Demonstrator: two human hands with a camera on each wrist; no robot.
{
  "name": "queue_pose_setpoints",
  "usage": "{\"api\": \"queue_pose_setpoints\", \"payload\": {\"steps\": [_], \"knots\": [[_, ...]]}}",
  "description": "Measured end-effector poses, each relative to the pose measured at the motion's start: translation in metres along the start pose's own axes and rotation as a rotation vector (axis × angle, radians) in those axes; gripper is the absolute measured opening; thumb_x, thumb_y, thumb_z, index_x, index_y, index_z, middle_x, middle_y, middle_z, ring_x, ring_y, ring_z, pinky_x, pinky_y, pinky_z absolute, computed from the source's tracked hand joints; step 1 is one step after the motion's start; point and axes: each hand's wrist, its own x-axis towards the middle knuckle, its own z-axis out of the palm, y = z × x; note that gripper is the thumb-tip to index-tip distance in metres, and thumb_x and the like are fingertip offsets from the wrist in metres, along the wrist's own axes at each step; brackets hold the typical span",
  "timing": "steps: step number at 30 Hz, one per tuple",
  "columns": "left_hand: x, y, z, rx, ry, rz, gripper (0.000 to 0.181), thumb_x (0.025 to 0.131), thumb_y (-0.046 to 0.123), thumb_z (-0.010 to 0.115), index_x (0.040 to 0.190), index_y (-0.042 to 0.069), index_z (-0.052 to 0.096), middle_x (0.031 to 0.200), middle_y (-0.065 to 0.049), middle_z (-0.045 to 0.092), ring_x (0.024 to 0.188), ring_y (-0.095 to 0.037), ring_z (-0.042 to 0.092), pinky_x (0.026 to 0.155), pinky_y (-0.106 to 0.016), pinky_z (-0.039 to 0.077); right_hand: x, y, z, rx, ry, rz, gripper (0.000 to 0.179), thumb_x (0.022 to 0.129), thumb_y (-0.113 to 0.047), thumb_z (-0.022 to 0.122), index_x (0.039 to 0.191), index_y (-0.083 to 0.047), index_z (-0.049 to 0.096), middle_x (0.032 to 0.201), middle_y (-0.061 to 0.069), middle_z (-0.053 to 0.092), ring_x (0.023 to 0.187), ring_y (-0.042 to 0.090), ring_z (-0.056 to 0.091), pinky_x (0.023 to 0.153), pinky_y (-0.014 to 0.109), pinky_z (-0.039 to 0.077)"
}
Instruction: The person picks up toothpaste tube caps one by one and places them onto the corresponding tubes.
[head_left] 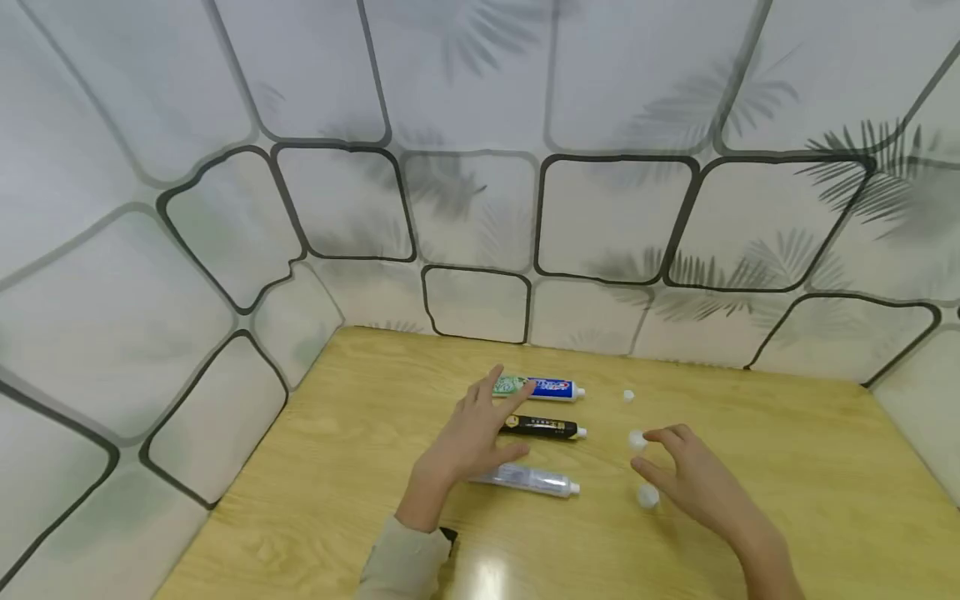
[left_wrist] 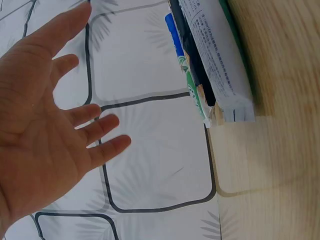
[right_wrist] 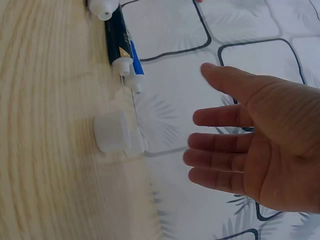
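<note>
Three uncapped toothpaste tubes lie in a column on the table, nozzles pointing right. Farthest is a blue and green tube (head_left: 551,389), with a black tube (head_left: 546,427) in the middle and a silver-white tube (head_left: 534,480) nearest. My left hand (head_left: 471,435) hovers over their left ends with fingers spread, covering parts of them; its palm shows bare in the left wrist view. To the right stand three white caps: a small far cap (head_left: 628,396), a middle cap (head_left: 637,440) and a near cap (head_left: 648,497). Beside the last two, my right hand (head_left: 697,479) holds nothing, fingers extended.
A wood-grain table (head_left: 300,492) carries everything. Behind it and along the left rises a wall covering (head_left: 472,304) with a stone-outline and leaf pattern. A small black object (head_left: 448,537) shows beside the left sleeve (head_left: 405,560).
</note>
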Motion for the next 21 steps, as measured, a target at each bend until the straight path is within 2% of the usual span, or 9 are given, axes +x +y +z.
{"api": "queue_pose_setpoints", "payload": {"steps": [2, 5, 10, 14, 18, 21], "knots": [[0.003, 0.000, -0.001, -0.021, 0.037, 0.031, 0.077, 0.092, 0.040, 0.071, 0.157, 0.029, 0.031, 0.159, -0.022, 0.020, 0.138, -0.043, 0.036, 0.103, -0.057, 0.041, 0.000, 0.003, -0.007, 0.012, -0.049, 0.013, 0.058, 0.095, -0.042, 0.065, 0.129, 0.004, 0.058, 0.122, 0.021, 0.058, 0.110, 0.041, 0.059, 0.085, 0.055, 0.051], [0.006, 0.003, -0.001, -0.034, 0.019, 0.044, 0.067, 0.094, 0.035, 0.070, 0.153, 0.025, 0.040, 0.149, -0.020, 0.037, 0.126, -0.035, 0.049, 0.096, -0.048, 0.049, 0.000, 0.007, -0.015, 0.033, -0.126, 0.032, 0.058, 0.092, -0.040, 0.070, 0.128, 0.004, 0.057, 0.121, 0.021, 0.060, 0.108, 0.040, 0.060, 0.083, 0.052, 0.052], [0.008, 0.009, 0.005, -0.022, -0.143, 0.007, 0.049, 0.097, 0.032, 0.065, 0.143, 0.020, 0.054, 0.128, -0.010, 0.056, 0.104, -0.021, 0.058, 0.084, -0.036, 0.051, -0.001, 0.011, -0.016, 0.082, -0.186, 0.040, 0.059, 0.084, -0.034, 0.079, 0.124, 0.004, 0.057, 0.115, 0.018, 0.063, 0.102, 0.035, 0.061, 0.082, 0.049, 0.052], [0.009, 0.015, 0.011, 0.008, -0.257, -0.013, 0.039, 0.097, 0.033, 0.063, 0.134, 0.019, 0.062, 0.120, -0.006, 0.063, 0.101, -0.018, 0.060, 0.085, -0.035, 0.051, -0.002, 0.015, -0.011, 0.078, -0.190, 0.002, 0.057, 0.079, -0.028, 0.083, 0.120, 0.003, 0.059, 0.110, 0.015, 0.064, 0.098, 0.032, 0.061, 0.079, 0.047, 0.051], [0.008, 0.021, 0.015, 0.041, -0.321, -0.021, 0.037, 0.096, 0.032, 0.066, 0.131, 0.020, 0.065, 0.120, -0.002, 0.066, 0.106, -0.018, 0.062, 0.087, -0.034, 0.052, -0.003, 0.018, -0.004, 0.066, -0.196, -0.045, 0.051, 0.075, -0.020, 0.085, 0.114, 0.001, 0.060, 0.104, 0.011, 0.065, 0.094, 0.028, 0.061, 0.077, 0.044, 0.050], [0.006, 0.025, 0.018, 0.055, -0.333, -0.010, 0.033, 0.094, 0.027, 0.070, 0.125, 0.021, 0.068, 0.115, 0.001, 0.068, 0.101, -0.015, 0.062, 0.083, -0.031, 0.051, -0.005, 0.021, 0.002, 0.079, -0.212, -0.056, 0.047, 0.074, -0.016, 0.085, 0.112, 0.000, 0.061, 0.098, 0.007, 0.064, 0.091, 0.023, 0.059, 0.076, 0.041, 0.050]]}}
